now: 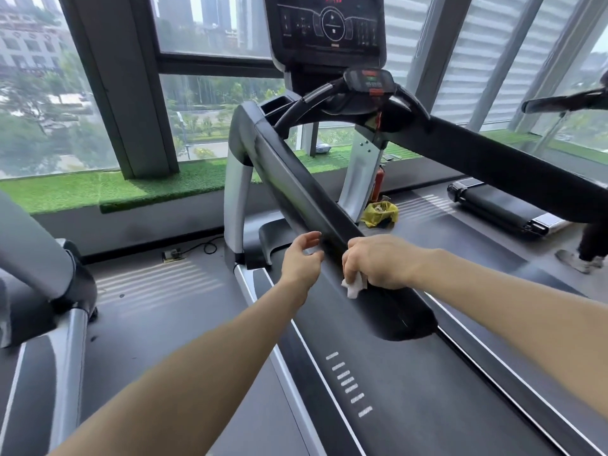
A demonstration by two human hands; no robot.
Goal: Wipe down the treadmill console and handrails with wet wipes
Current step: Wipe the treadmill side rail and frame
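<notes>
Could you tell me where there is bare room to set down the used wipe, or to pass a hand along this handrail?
The left handrail is bare from the hands up to the console. The belt below is bare too. It is crowded near the rail's end: the right hand presses the wipe there, and the left hand hovers beside it.

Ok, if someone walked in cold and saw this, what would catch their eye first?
Probably the right hand gripping a white wet wipe on the treadmill's black left handrail, centre frame, with the left hand open beside that rail. Next, the dark console at top centre and a yellow bag on the floor beyond.
</notes>
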